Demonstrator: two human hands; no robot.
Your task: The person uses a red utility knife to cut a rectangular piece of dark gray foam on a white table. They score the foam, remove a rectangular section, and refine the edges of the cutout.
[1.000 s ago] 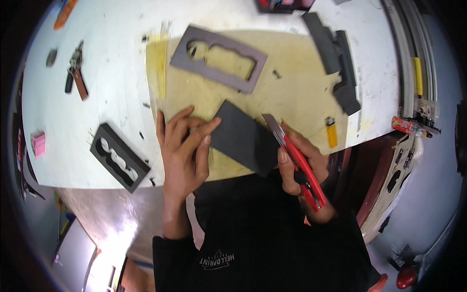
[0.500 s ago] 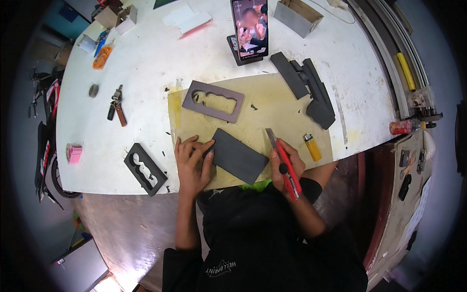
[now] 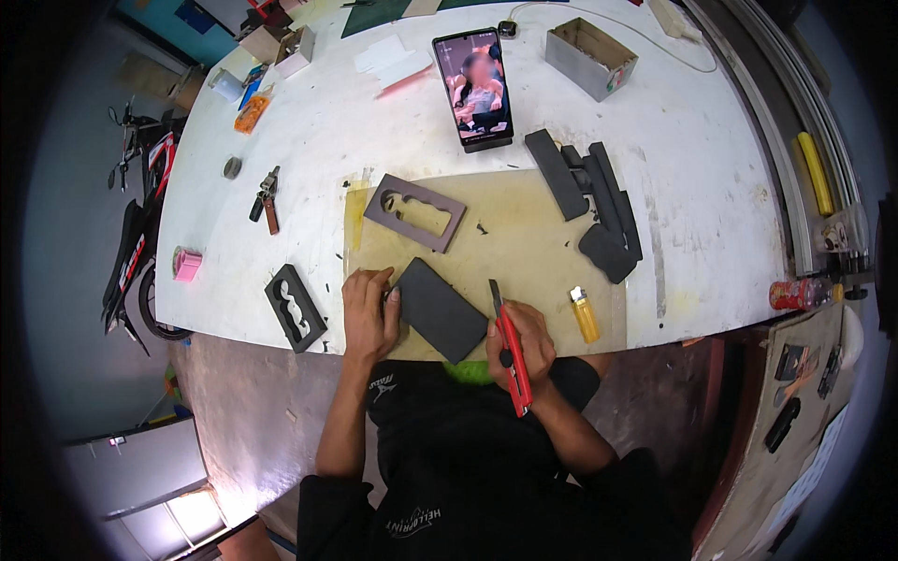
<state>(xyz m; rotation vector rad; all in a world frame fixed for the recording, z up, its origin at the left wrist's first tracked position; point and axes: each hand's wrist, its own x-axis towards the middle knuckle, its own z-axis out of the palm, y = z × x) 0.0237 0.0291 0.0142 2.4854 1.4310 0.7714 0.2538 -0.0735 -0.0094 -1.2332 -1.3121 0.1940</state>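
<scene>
A flat, dark grey rectangular block, which looks like foam, lies at a slant near the front of the yellowish cutting mat. My left hand grips its left edge, thumb and fingers drawn together there. In my right hand, at the block's right corner, is a red utility knife with its blade extended and pointing away from me. Beyond the block lies a dark frame with a wavy cutout. A similar black frame rests left of the mat, at the table's front edge.
A yellow lighter lies right of my right hand. Several dark offcuts are piled at the mat's far right. A phone stands upright behind the mat, near a grey open box. Keys and pink tape lie leftward.
The whole view has shifted, so table things sit differently in it. My left fingers have drawn closer together at the block's edge. The knife stays in my right hand beside the block.
</scene>
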